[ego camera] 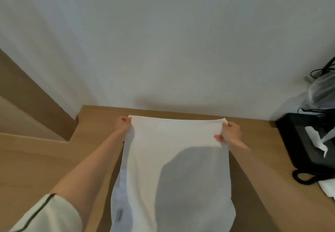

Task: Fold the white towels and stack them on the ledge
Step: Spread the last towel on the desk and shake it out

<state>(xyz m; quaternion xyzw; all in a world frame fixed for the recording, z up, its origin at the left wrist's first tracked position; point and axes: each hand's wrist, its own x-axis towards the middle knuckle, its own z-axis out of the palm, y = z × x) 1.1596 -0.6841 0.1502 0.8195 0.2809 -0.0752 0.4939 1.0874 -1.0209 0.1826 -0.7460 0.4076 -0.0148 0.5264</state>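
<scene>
A white towel (pixel 172 150) lies lengthwise on the wooden ledge (pixel 94 122), its far edge close to the wall and its near end running out of the bottom of the view. My left hand (pixel 123 124) pinches the far left corner. At the far right corner my right hand (pixel 231 132) grips the towel's edge, thumb on top. Both arms reach forward along the towel's sides. A grey shadow covers the towel's middle.
A black tissue box (pixel 308 141) with a white tissue sticking out stands at the right, with a black coiled cord (pixel 302 177) in front of it. A clear plastic bag (pixel 320 93) and black cables sit behind it. The white wall (pixel 163 50) rises just behind the ledge.
</scene>
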